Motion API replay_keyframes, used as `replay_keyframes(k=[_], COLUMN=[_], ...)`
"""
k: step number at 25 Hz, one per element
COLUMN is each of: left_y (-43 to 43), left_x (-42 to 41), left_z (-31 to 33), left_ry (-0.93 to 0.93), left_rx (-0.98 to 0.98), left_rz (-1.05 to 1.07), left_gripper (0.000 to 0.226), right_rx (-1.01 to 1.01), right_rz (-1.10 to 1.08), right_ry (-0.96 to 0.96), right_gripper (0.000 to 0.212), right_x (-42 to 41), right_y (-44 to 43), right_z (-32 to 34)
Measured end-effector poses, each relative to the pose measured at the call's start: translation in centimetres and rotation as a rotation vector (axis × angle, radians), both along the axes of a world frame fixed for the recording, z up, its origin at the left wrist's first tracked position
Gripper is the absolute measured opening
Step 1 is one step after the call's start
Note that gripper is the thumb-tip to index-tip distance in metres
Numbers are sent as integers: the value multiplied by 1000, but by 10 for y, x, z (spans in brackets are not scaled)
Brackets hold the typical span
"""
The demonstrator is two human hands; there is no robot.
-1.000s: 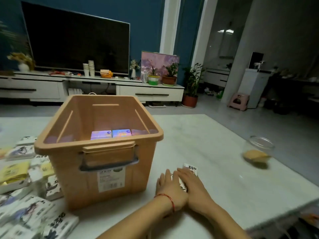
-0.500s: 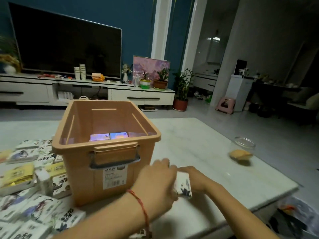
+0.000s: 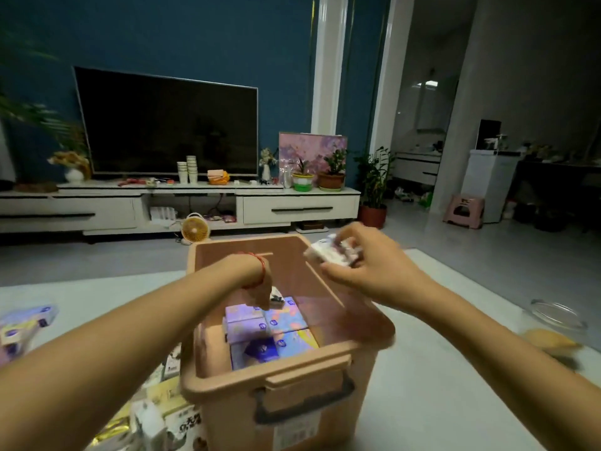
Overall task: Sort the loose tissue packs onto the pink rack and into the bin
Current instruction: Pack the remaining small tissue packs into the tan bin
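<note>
The tan plastic bin [image 3: 328, 358] stands on the white table in front of me, with several purple and blue tissue packs [image 3: 283, 323] lying on its floor. My left hand [image 3: 260, 288] reaches down inside the bin, and its fingers pinch a small white-and-black tissue pack [image 3: 277, 299] just above the packs there. My right hand [image 3: 364, 271] hovers over the bin's far right rim and grips a white tissue pack [image 3: 328, 253]. More loose tissue packs [image 3: 169, 418] lie on the table left of the bin.
A glass jar [image 3: 557, 315] with something yellow lies on the table at the right. Further packs [image 3: 22, 323] sit at the far left edge. Beyond the table are a TV unit, potted plants and a pink stool [image 3: 463, 211] on the floor.
Both hands rose from the table right of the bin to over it. The left hand now dips inside; the right hand carries a white pack above the rim. The camera tilted.
</note>
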State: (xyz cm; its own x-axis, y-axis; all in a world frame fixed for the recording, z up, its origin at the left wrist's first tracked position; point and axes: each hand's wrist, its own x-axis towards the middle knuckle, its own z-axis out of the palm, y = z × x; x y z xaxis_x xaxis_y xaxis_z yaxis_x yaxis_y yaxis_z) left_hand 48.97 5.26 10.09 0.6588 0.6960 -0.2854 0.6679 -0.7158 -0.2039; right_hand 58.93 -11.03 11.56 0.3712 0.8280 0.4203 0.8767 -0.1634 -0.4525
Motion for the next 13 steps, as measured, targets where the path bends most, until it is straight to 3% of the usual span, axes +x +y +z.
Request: replay_keyframes(k=[3,7,10,13], left_y=[22,44,52,59], left_x=[5,2,6,7], left_z=[-23,-34,-43,-50], left_ry=[129,80,2,-34], left_rx=[78,-135,-103,-109], left_rz=[17,96,2,92], left_gripper=[49,41,41,45], right_rx=[-350,-712,-919,-943], right_rz=[68,-29,-15,27], right_ry=[-192,-361,-117,42], right_gripper=[37,32,21,34], right_x=[-20,-10,9,24], right_y=[85,173,198,194], right_z=[-6,-41,-77,-92])
